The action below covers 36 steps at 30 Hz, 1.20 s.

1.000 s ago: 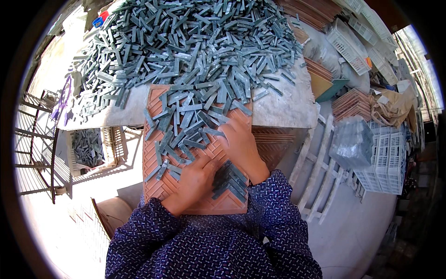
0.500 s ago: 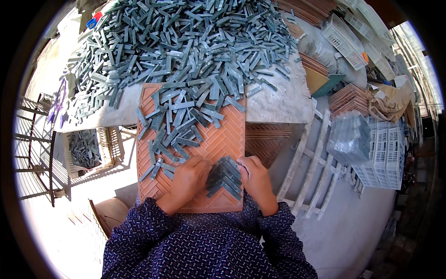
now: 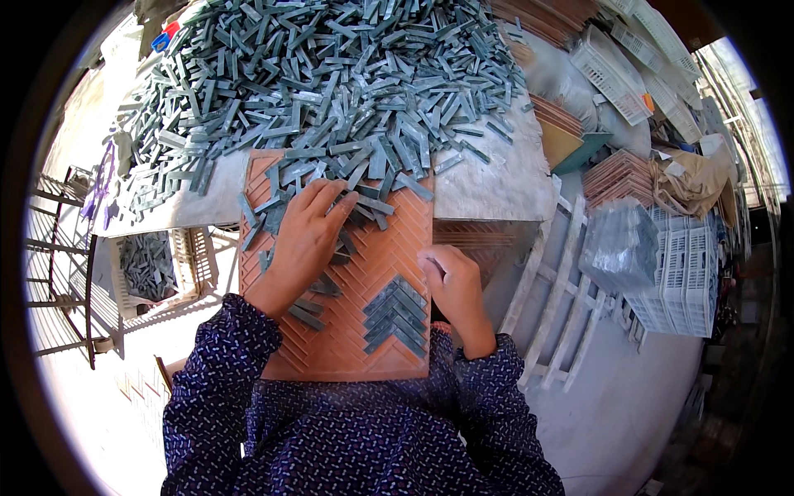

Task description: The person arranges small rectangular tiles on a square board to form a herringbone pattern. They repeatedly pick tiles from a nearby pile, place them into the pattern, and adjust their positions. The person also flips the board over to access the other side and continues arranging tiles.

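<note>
A terracotta-coloured board with herringbone grooves (image 3: 397, 240) lies in front of me, its far end resting on the table. Set in its grooves at the near right is a chevron block of dark green stone strips (image 3: 395, 314). Loose stone strips (image 3: 380, 207) cover the board's far left part. My left hand (image 3: 304, 236) is over those loose strips, fingers stretched out and apart, hiding some of them. My right hand (image 3: 456, 289) is curled closed at the board's right edge, beyond the chevron; what its fingers hold, if anything, is hidden.
A big heap of stone strips (image 3: 331, 74) covers the pale table (image 3: 488, 186). A crate of strips (image 3: 186, 260) stands below left. At right are a pale slatted rack (image 3: 550, 289), white plastic crates (image 3: 674, 273), a plastic-wrapped stack (image 3: 620, 248) and stacked terracotta boards (image 3: 616, 178).
My left hand has moved from beside the chevron up and left onto the loose strips. My right hand has drawn slightly away from the chevron. The board has shifted slightly left.
</note>
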### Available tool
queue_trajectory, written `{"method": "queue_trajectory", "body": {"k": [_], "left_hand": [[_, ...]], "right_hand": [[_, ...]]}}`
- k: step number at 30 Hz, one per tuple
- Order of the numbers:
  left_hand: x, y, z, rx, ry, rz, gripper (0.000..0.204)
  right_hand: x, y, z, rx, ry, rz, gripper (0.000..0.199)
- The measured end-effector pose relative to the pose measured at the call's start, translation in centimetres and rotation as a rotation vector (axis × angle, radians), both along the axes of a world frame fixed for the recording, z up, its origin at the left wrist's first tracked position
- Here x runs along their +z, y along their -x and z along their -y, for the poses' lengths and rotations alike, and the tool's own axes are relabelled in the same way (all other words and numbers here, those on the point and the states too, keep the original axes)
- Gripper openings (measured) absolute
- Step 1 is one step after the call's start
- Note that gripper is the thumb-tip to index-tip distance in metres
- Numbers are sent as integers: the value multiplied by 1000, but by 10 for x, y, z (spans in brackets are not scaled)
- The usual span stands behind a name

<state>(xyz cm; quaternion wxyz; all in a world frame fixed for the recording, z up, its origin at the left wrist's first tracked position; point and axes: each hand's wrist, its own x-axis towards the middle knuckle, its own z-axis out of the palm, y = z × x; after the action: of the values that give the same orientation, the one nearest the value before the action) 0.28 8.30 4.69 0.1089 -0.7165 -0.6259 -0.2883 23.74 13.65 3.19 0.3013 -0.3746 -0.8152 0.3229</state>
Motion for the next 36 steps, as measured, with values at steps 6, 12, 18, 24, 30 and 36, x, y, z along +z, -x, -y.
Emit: {"method": "queue_trajectory", "body": {"k": [6,12,18,24,30,36], "left_hand": [[-6,23,-9,-53,240,55,25],[1,22,10,38,261,163,24],[-4,-16,59,-4,345,476,20],[-18,-49,68,-2,343,520,12],[-20,-61,71,88,406,654,9],[-28,-63,69,91,426,619,15]], "right_hand": [[-3,64,-21,-27,11,96,34],[-17,66,-32,27,-64,96,35],[2,14,-6,-43,246,89,20],[-8,-26,17,-98,458,27,13],[-14,-33,39,-137,302,19,12],[-9,-15,43,-168,26,62,12]]}}
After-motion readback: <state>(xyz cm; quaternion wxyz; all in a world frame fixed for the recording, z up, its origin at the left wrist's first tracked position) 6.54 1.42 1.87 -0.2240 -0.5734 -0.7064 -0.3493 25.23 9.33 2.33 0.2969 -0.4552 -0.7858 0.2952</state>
